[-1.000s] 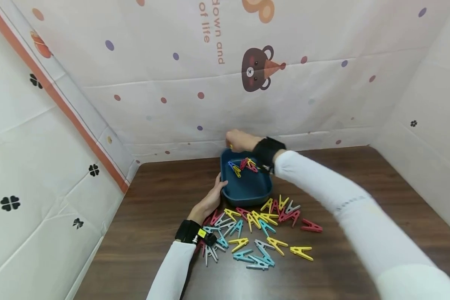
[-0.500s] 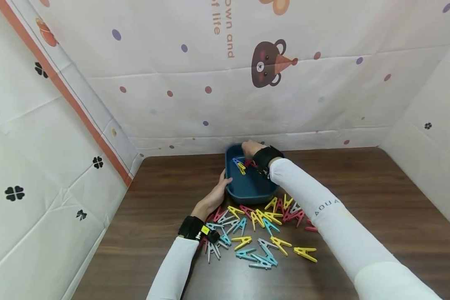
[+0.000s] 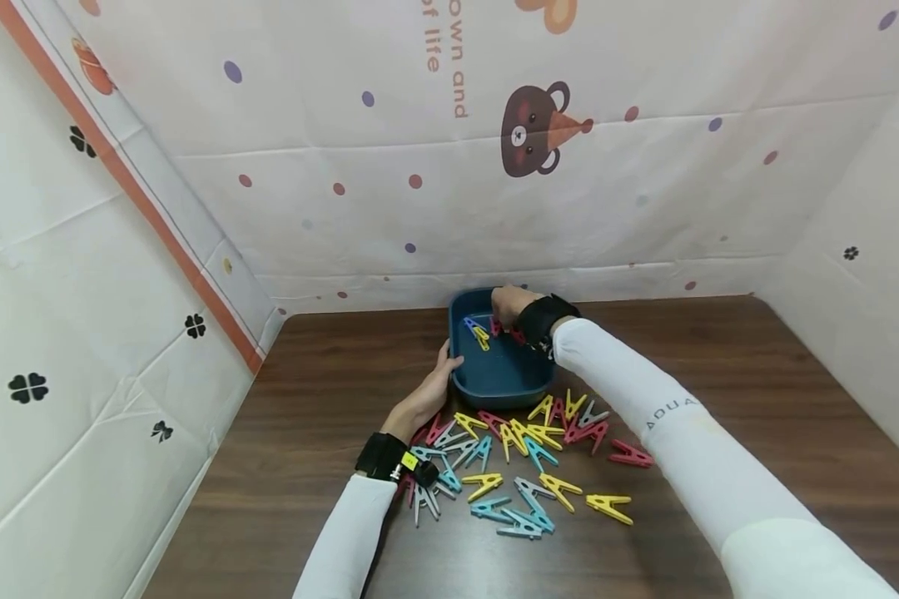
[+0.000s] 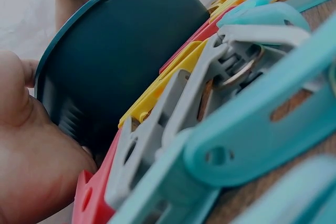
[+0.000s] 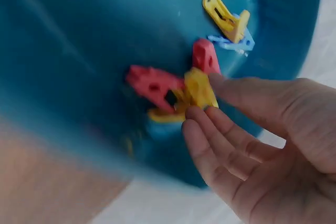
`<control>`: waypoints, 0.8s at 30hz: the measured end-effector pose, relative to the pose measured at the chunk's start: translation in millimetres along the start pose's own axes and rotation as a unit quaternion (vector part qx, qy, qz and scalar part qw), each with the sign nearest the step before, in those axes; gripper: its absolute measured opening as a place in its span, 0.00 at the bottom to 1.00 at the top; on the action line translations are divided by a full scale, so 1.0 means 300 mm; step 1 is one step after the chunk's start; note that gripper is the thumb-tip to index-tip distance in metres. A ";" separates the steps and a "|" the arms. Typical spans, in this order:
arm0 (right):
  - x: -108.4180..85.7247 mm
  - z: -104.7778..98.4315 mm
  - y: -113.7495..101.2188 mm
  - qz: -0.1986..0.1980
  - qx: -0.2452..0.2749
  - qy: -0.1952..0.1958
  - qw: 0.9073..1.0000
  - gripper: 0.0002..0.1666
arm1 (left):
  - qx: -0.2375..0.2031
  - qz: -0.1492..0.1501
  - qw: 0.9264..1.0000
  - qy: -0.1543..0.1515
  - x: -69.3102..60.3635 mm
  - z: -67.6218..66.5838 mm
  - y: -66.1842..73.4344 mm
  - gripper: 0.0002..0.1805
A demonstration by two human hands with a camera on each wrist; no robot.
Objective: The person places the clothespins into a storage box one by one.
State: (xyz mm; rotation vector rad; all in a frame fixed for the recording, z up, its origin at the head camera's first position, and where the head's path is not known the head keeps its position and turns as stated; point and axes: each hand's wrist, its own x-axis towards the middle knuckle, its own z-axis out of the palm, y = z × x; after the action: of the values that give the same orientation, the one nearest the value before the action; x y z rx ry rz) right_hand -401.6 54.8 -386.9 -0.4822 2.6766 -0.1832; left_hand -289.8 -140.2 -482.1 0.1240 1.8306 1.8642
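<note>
A dark blue plastic bin (image 3: 502, 378) stands toward the back of the wooden table. My left hand (image 3: 429, 391) grips its left side, thumb over the rim; in the left wrist view the palm (image 4: 37, 161) lies close against the outer wall. My right hand (image 3: 513, 304) reaches into the bin's back right corner. The right wrist view shows its thumb and fingertips pinching a yellow clothespin (image 5: 199, 88), beside red clothespins (image 5: 155, 85). Another yellow clothespin (image 5: 223, 14) and a blue clothespin (image 5: 241, 41) lie near the bin's wall.
Many loose clothespins lie on the table in front of the bin, among them yellow (image 3: 483, 484), light blue (image 3: 520, 524), red (image 3: 631, 454) and grey ones. A printed white cloth wall (image 3: 330, 233) rises just behind the bin.
My right hand has come down from above the bin's back rim into its back right part. The left hand stays at the bin's side. The view has shifted slightly.
</note>
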 end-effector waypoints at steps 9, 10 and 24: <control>-0.301 -0.040 0.021 -0.207 0.000 0.157 0.966 0.08 | 0.002 0.005 1.000 -0.007 -0.019 -0.006 -0.015 0.38; -0.359 -0.026 0.022 -0.222 -0.005 0.169 0.960 0.06 | 0.002 0.002 1.000 -0.006 -0.019 -0.007 -0.018 0.38; -0.889 0.380 0.111 -0.308 -0.082 0.064 0.946 0.21 | -0.008 0.016 1.000 -0.016 -0.008 0.000 -0.005 0.38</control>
State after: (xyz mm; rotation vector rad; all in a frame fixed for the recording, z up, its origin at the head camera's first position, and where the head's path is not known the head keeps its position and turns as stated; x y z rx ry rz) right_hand -136.2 175.6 -397.2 -1.3954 2.5849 -0.1724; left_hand -287.4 -141.2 -482.9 0.1774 1.8018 1.8871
